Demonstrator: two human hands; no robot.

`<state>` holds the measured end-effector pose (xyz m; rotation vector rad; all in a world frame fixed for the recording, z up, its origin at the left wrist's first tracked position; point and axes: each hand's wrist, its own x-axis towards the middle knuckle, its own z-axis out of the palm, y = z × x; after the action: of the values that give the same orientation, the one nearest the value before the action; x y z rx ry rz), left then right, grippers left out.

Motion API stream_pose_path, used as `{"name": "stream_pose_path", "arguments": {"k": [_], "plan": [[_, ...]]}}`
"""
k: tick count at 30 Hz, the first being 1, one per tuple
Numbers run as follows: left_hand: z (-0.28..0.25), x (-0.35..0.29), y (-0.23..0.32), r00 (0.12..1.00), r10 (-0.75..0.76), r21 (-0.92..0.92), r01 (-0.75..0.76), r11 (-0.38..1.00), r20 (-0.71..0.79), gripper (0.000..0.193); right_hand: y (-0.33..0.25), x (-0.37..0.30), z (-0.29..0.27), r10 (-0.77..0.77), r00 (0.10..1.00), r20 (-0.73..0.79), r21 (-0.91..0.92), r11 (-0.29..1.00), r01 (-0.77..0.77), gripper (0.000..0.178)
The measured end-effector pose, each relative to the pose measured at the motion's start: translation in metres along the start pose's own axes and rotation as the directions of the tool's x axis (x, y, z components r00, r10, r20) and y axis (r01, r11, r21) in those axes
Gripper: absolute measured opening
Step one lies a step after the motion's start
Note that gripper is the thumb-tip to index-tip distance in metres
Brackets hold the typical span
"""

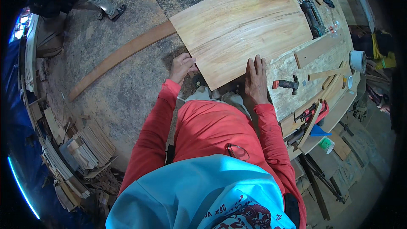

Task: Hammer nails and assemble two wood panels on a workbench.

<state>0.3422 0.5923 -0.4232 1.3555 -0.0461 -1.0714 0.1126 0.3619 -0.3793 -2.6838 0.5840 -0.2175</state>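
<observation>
Reaching forward, right hand on panel

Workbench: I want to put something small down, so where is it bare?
The workbench has bare patches between the hammer and the short board, and between the hammer and the large panel. It is crowded along its right side, with wood strips and a white bucket, and around the black power tool.
</observation>
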Motion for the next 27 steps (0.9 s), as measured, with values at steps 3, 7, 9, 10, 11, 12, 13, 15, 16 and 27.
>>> {"name": "stream_pose_path", "arguments": {"k": [3,7,9,10,11,12,13,15,16,27], "plan": [[0.002,-0.003,0.003,1.000,0.021,-0.026,-0.021,0.999,0.017,0.030,-0.004,-0.004,-0.003,0.026,0.999,0.022,0.010,1.000,-0.026,0.080],[0.001,-0.001,0.003,0.998,0.048,0.021,-0.049,0.999,0.040,0.032,-0.007,-0.007,-0.005,0.059,0.997,0.043,0.016,0.998,-0.059,0.082],[0.001,0.001,0.004,0.999,0.029,0.055,-0.030,0.998,0.033,0.033,-0.008,-0.009,-0.006,0.066,0.997,0.044,0.021,0.998,-0.067,0.085],[0.002,0.001,0.004,1.000,0.024,0.032,-0.025,0.999,0.019,0.033,-0.010,-0.010,-0.007,0.076,0.996,0.041,0.022,0.997,-0.076,0.085],[0.002,0.001,0.003,1.000,0.019,0.007,-0.019,1.000,0.003,0.033,-0.011,-0.011,-0.007,0.080,0.996,0.044,0.034,0.996,-0.082,0.086],[0.002,0.002,0.002,1.000,0.016,0.013,-0.016,1.000,0.008,0.033,-0.012,-0.012,-0.008,0.084,0.995,0.047,0.046,0.995,-0.087,0.087],[0.001,0.003,0.001,1.000,-0.003,-0.026,0.003,1.000,0.006,0.033,-0.013,-0.015,-0.008,0.092,0.995,0.045,0.047,0.994,-0.094,0.087],[0.001,0.005,0.004,1.000,-0.021,-0.058,0.021,0.998,0.009,0.033,-0.015,-0.020,-0.008,0.096,0.995,0.030,0.045,0.994,-0.098,0.086],[0.001,0.006,0.004,1.000,-0.015,-0.014,0.015,1.000,0.002,0.033,-0.015,-0.023,-0.007,0.102,0.994,0.026,0.047,0.994,-0.103,0.086],[0.005,0.006,0.009,0.986,0.097,0.081,-0.087,0.993,-0.134,0.027,-0.031,-0.068,0.009,0.247,0.966,-0.079,0.342,0.917,-0.207,0.054]]}}
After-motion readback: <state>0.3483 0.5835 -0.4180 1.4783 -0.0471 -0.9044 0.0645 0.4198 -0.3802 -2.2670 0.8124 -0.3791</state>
